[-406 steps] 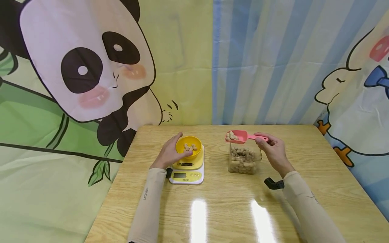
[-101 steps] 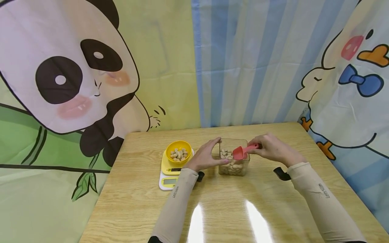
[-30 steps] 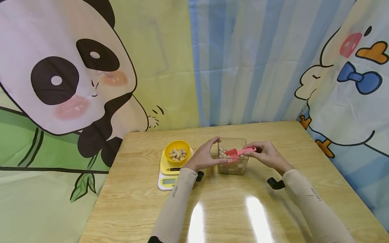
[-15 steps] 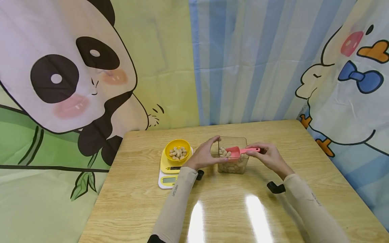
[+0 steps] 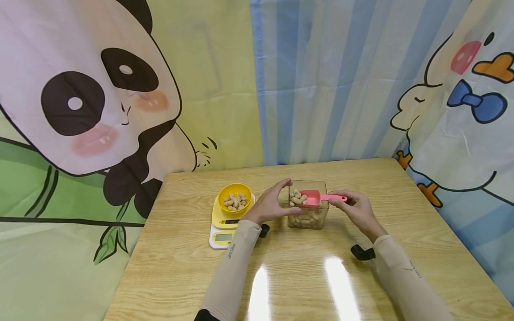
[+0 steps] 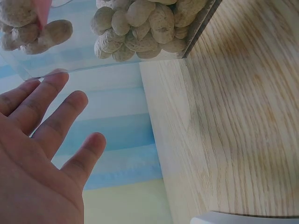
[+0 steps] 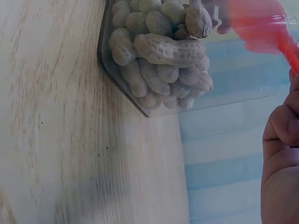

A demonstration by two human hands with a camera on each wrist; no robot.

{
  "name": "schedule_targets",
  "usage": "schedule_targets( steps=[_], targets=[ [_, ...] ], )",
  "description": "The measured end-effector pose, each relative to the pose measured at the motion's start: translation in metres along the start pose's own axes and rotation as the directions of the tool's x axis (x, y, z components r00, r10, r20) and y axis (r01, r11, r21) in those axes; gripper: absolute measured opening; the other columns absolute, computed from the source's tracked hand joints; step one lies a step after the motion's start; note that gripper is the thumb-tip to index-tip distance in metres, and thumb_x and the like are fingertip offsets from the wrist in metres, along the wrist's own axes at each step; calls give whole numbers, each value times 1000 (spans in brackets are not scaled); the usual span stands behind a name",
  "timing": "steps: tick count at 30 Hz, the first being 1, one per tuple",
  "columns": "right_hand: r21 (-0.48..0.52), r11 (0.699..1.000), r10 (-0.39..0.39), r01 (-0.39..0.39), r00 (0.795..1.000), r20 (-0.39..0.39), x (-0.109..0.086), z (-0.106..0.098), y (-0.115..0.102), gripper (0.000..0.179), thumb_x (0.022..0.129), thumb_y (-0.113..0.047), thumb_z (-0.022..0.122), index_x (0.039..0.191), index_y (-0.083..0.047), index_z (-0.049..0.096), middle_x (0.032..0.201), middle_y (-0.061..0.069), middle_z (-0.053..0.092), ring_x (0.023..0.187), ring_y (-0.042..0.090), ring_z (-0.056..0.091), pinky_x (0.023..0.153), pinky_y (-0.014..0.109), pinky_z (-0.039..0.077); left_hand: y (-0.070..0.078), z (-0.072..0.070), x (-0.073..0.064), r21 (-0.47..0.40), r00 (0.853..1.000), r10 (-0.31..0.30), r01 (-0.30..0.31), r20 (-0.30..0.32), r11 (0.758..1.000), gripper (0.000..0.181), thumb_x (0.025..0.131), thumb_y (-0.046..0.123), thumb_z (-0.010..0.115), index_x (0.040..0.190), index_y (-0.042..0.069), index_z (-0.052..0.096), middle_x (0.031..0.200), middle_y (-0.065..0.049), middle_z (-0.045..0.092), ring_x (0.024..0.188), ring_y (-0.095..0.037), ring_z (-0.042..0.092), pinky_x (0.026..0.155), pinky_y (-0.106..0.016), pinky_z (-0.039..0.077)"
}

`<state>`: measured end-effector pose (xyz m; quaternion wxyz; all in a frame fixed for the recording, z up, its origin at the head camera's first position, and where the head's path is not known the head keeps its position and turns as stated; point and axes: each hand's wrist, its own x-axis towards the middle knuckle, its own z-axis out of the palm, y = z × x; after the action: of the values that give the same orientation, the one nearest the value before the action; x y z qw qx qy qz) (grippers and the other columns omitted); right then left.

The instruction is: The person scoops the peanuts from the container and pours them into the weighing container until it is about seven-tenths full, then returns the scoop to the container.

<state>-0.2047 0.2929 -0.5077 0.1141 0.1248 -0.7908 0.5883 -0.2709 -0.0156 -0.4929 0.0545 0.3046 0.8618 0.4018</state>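
My right hand (image 5: 357, 213) pinches the handle of a pink scoop (image 5: 311, 198). Peanuts (image 5: 298, 197) lie at the scoop's front end, level with the upper part of a clear plastic container (image 5: 324, 218). More peanuts (image 7: 163, 51) fill the container's lower part. My left hand (image 5: 270, 206) holds the container at its left side, thumb at the front rim and fingers toward the back corner. In the left wrist view, fingertips (image 6: 58, 77) touch the clear wall. Left of that hand, a yellow bowl (image 5: 221, 194) with several peanuts stands on a kitchen scale (image 5: 217, 225).
The wooden table (image 5: 180, 267) carries the scale at left and the container toward the middle. My left forearm partly covers the scale's right side. A curtain (image 5: 237, 89) with cartoon animals hangs behind the table's back edge.
Over the last second the scoop has risen from among the peanuts and levelled, now carrying some. Earlier, my left hand was at the bowl; since then it moved to the container and the bowl gained peanuts.
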Motion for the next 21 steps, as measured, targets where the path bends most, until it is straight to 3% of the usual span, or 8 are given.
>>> schedule_targets(
  steps=[5, 10, 17, 21],
  targets=[
    [51, 998, 22, -21, 1000, -7, -1, 1, 0, 24, 97, -9, 69, 120, -2, 72, 96, 11, 63, 71, 15, 47, 57, 28, 42, 1, 0, -1, 1, 1000, -7, 7, 5, 1000, 105, 74, 77, 72, 160, 41, 23, 157, 18, 38, 146, -14, 35, 115, -49, 35],
    [85, 996, 14, -12, 1000, -18, -5, 3, -16, 23, 98, -7, 68, 119, 3, 71, 104, 6, 67, 75, 11, 52, 62, 22, 48, 1, 0, -1, 19, 1000, -22, 22, 9, 1000, 105, 73, 80, 71, 159, 43, 23, 156, 21, 37, 146, -12, 33, 116, -47, 34],
    [111, 994, 14, -7, 998, -59, -3, 1, 8, 25, 98, -12, 69, 120, -1, 72, 108, 7, 68, 78, 10, 58, 65, 21, 53, 3, -1, -2, 39, 1000, -17, 16, 5, 999, 107, 73, 80, 70, 160, 41, 21, 157, 21, 36, 146, -12, 34, 116, -48, 34],
    [121, 992, 32, -24, 997, -69, -2, 0, 7, 26, 98, -13, 70, 121, 0, 72, 103, 6, 68, 80, 10, 59, 69, 23, 55, 4, -1, -3, 26, 1000, -19, 19, 6, 999, 108, 73, 79, 72, 160, 42, 20, 157, 20, 35, 146, -14, 34, 115, -50, 34]
  ],
)
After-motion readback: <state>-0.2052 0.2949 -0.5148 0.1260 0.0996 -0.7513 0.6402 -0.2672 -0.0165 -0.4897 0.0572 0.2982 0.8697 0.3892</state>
